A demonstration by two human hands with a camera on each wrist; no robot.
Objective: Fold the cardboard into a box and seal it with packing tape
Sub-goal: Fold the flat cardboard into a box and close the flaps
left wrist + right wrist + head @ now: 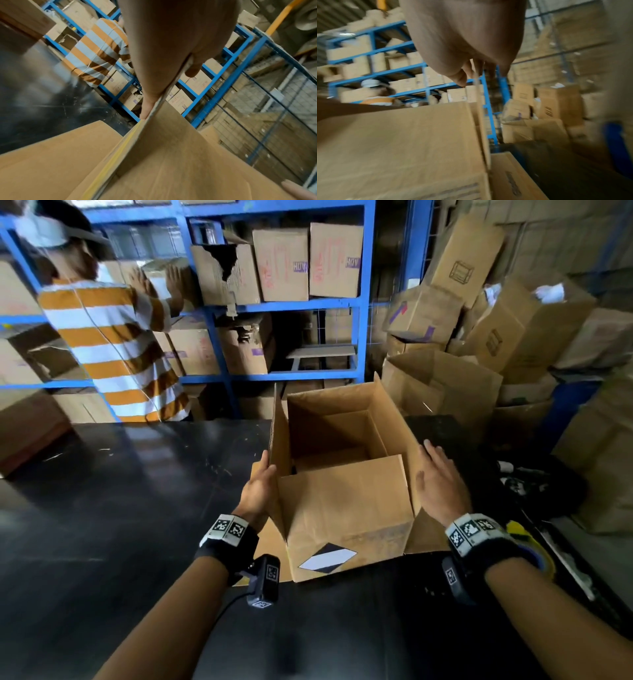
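A brown cardboard box [346, 508] stands open-topped on the black table [137, 508], a black-and-white diamond label [327, 558] on its near wall. Its top flaps stand up. My left hand [265, 470] pinches the near edge of the left flap [279, 433]; in the left wrist view the left hand [169, 93] has the thumb on one face of the flap [163, 148] and a finger on the other. My right hand [438, 477] lies flat, fingers straight, against the outside of the right flap [411, 453]. The right wrist view is blurred, with the right hand [471, 73] above the box [402, 142].
A person in an orange-and-white striped shirt [113, 344] works at blue shelves [284, 306] full of boxes beyond the table. Piled cartons [479, 337] crowd the right side. A yellow and blue object [527, 542] lies behind my right wrist. Cardboard pieces stick out from under the box.
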